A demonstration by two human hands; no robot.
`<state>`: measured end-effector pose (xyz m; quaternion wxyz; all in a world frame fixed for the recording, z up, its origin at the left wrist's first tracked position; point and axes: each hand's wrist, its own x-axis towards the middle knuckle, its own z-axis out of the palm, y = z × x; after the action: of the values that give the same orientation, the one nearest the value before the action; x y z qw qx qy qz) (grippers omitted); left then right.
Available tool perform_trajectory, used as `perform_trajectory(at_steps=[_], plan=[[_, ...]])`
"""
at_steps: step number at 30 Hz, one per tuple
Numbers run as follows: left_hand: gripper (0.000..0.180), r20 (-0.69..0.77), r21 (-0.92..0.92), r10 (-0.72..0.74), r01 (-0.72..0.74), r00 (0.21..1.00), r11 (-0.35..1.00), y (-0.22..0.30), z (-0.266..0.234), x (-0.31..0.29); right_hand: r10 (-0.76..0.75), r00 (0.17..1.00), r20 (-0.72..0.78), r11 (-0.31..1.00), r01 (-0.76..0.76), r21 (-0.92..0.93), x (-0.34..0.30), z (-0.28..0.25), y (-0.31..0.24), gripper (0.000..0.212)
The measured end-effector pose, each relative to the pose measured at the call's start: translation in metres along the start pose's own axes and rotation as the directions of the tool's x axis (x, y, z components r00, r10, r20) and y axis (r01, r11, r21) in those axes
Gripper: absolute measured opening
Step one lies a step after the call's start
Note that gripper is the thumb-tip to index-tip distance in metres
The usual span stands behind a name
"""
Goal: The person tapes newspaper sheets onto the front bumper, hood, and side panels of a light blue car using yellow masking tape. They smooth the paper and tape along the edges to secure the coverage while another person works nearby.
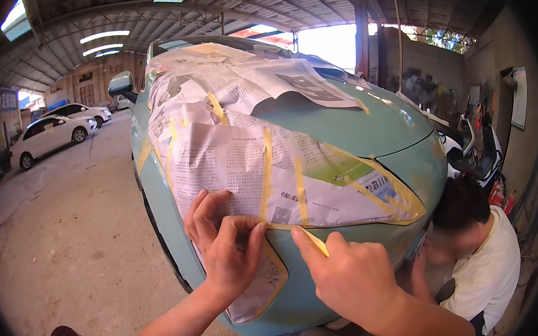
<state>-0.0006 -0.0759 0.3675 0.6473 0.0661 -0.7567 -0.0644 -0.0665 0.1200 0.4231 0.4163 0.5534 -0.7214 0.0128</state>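
A pale green car point(301, 278) has newspaper point(225, 158) taped over its front corner and part of its hood. My left hand point(222, 243) is closed, thumb and forefinger pinching a strip of yellow masking tape point(280, 226) at the paper's lower edge. Its other fingers are bent against the newspaper. My right hand point(352, 275) is curled around the tape's loose end, while its forefinger presses the strip near the panel seam. What lies deeper in the right palm is hidden. Below my left hand, a second taped paper piece point(266, 281) covers a lower panel.
Close on the right, another person in a white shirt point(492, 267) crouches beside the car's front. Behind that person stand motorbikes point(482, 147) along a wall. White cars point(53, 137) are parked at the far left on the concrete floor point(68, 228).
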Motion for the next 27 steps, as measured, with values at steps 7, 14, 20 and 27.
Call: perform_trajectory(at_steps=[7,14,20,27], plan=[[0.017,-0.016,-0.007,0.021,-0.021,1.000,1.000,-0.003,0.003,0.000,0.015,1.000,0.025,0.999,-0.014,-0.034,0.005,-0.001,-0.004,0.040],[0.015,0.044,-0.090,-0.013,0.017,0.999,0.996,-0.006,-0.001,0.000,0.012,1.000,0.000,0.999,-0.012,-0.042,0.002,0.004,-0.003,0.041],[0.017,0.066,-0.127,-0.034,0.042,0.997,0.991,-0.005,-0.005,0.002,0.012,0.995,-0.094,1.000,-0.015,-0.027,-0.006,0.013,0.001,0.041],[0.015,0.067,-0.126,-0.044,0.052,0.997,0.991,-0.003,-0.003,0.001,-0.001,0.997,-0.080,0.999,-0.003,-0.052,-0.003,0.012,0.000,0.038]])
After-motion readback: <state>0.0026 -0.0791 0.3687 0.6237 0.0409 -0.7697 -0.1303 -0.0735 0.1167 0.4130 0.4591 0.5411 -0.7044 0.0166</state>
